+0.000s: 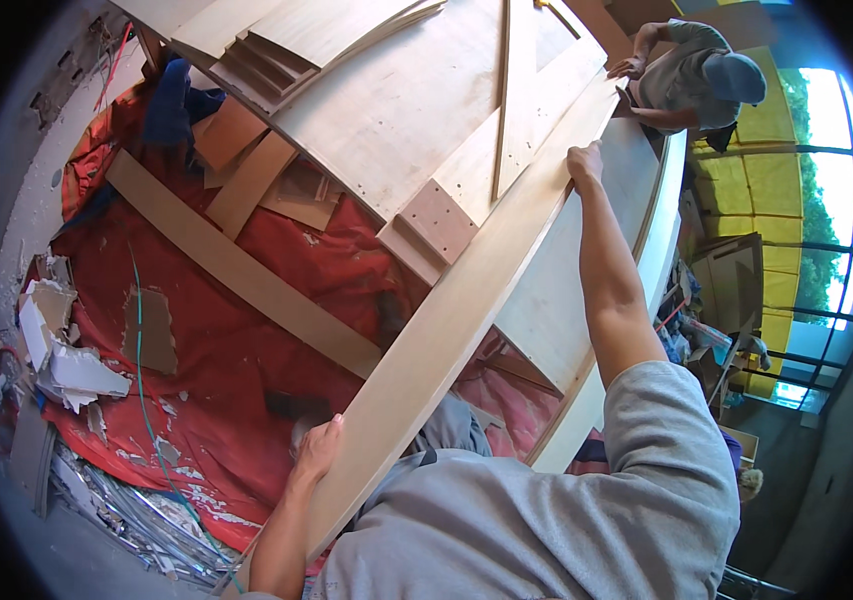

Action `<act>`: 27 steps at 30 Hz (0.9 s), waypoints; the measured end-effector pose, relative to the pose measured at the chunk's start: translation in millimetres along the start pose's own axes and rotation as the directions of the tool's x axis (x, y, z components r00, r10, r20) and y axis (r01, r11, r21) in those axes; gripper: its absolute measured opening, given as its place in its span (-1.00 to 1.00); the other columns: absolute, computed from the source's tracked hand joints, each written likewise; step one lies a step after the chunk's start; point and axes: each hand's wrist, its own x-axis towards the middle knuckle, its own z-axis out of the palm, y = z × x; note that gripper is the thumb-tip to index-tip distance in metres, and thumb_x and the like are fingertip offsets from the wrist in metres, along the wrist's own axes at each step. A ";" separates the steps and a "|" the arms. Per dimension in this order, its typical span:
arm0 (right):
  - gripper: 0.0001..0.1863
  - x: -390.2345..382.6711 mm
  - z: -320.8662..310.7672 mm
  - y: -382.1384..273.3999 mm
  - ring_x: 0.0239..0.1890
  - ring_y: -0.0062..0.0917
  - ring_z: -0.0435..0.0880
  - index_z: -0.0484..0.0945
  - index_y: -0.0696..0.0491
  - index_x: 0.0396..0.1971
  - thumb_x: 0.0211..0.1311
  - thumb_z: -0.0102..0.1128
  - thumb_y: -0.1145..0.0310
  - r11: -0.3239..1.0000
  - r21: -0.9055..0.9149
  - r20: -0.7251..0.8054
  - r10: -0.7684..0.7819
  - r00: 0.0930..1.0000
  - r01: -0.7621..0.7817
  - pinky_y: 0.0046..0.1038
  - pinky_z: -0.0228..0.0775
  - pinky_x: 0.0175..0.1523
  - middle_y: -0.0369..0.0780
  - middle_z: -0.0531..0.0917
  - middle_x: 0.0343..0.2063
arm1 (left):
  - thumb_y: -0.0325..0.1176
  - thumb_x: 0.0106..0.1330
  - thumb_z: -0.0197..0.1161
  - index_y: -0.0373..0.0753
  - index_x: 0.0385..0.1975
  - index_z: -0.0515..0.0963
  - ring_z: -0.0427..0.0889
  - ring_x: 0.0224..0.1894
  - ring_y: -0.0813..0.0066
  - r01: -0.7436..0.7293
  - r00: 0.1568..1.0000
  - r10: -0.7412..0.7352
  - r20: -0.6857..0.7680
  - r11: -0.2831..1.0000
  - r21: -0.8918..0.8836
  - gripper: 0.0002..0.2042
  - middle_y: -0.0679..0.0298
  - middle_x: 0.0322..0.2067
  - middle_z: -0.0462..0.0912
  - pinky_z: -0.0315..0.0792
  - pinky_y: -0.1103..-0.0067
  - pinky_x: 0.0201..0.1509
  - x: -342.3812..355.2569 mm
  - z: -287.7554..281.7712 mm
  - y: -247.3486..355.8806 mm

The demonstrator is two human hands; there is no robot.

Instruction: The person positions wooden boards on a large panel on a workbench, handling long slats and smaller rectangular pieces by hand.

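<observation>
A long pale wooden board [466, 310] runs slantwise from beside my body up to the far right. My left hand [319, 447] grips its left edge near the close end, thumb lying along the top. Farther up, my right hand [584, 163] is closed round the right edge with the arm stretched out. At the far end a co-worker in a cap [711, 80] has hands at or near the board's tip. The board's far half lies over a plywood-topped workbench [406, 130]; its near part reaches past the bench toward me.
Stacked thin panels [296, 35] lie on the bench, with a narrow strip [514, 110] and a drilled block [438, 220] near the board. Red sheeting [246, 370] covers the floor, bearing a long plank [246, 270], broken white pieces [76, 350] and a green cord [141, 370]. Metal strips [136, 520] are heaped lower left.
</observation>
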 end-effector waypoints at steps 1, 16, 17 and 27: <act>-0.03 -3.7 -2.1 2.6 0.10 0.05 0.72 -0.14 0.20 0.59 0.23 0.09 0.32 1.000 -0.007 -0.010 -0.002 1.000 0.002 -0.14 0.68 0.03 0.26 0.60 0.16 | 0.19 0.58 -0.21 -0.28 -0.04 0.68 0.63 0.10 -0.25 0.019 1.000 -0.019 0.019 1.000 0.001 -0.35 -0.21 -0.05 0.69 0.44 0.11 0.17 -3.7 -1.1 -8.4; -0.03 -120.8 5.2 2.7 0.08 0.07 0.72 -0.16 0.19 0.60 0.24 0.09 0.36 1.000 -0.025 -0.042 -0.019 0.999 0.018 -0.10 0.68 0.05 0.26 0.63 0.12 | 0.14 0.60 -0.21 -0.32 -0.07 0.65 0.59 0.06 -0.37 0.008 1.000 -0.009 0.027 0.998 0.062 -0.38 -0.29 -0.08 0.65 0.43 0.03 0.12 -69.7 -21.3 -105.6; -0.03 -130.4 6.0 0.5 0.10 0.06 0.72 -0.16 0.19 0.60 0.24 0.10 0.36 1.000 -0.022 -0.036 -0.002 0.999 0.002 -0.11 0.67 0.08 0.27 0.62 0.12 | 0.14 0.60 -0.21 -0.31 -0.07 0.66 0.59 0.06 -0.36 0.012 1.000 -0.013 0.019 0.998 0.064 -0.38 -0.29 -0.08 0.65 0.43 0.03 0.12 -74.3 -22.7 -110.9; -0.05 -195.6 10.8 0.5 0.20 0.02 0.66 -0.12 0.26 0.58 0.23 0.10 0.37 0.998 -0.059 -0.009 -0.002 1.000 0.001 -0.23 0.53 0.29 0.26 0.59 0.18 | 0.17 0.59 -0.22 -0.34 -0.16 0.65 0.61 0.01 -0.39 -0.015 1.000 0.015 0.013 0.999 0.039 -0.35 -0.29 -0.14 0.64 0.43 0.02 0.06 -113.3 -29.1 -167.5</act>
